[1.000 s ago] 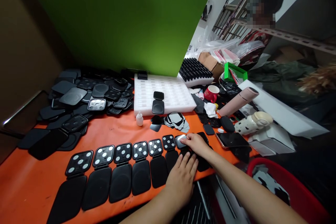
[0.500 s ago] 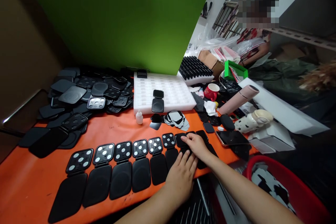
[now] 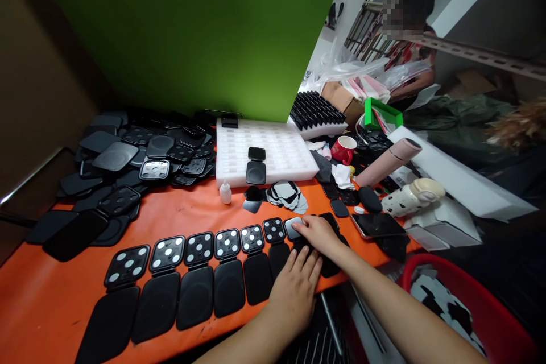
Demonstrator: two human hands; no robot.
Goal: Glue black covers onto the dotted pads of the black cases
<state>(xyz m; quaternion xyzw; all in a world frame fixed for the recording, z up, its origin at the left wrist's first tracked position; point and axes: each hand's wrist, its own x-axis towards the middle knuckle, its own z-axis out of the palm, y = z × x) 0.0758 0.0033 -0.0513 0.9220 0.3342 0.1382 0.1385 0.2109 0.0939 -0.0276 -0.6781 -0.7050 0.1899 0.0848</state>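
Where the row of opened black cases [image 3: 251, 239] meets the two hands, we note the main relation: a pale, shiny square panel [image 3: 292, 230] lies just left of the right hand [image 3: 319, 234], at its fingertips, on the desk [image 3: 191, 205]. Its own outline is close to square; the long axis of its case appears to run from the panel toward the near edge, passing under the left hand [image 3: 296, 290]. We judge the right hand the nearer to the panel. Right grip: narrow, fingertips bunched at the panel's right side; whether they pinch or only press, we cannot tell. Left grip: palm down, fingers extended with slim gaps, nothing seen enclosed. It lies on the near side, its fingertips just short of the right hand. Left neighbour in the row: a white-dotted panel [image 3: 273, 230], just beside the shiny one.

Obscured: the lower half of the case, mostly beneath the left hand; its hinge; the right hand's thumb. We cannot say whether the shiny face is a loose piece or part of the case. Further dark cases [image 3: 330, 220] sit partly behind the right hand, their number unclear. Both forearms run out of frame.
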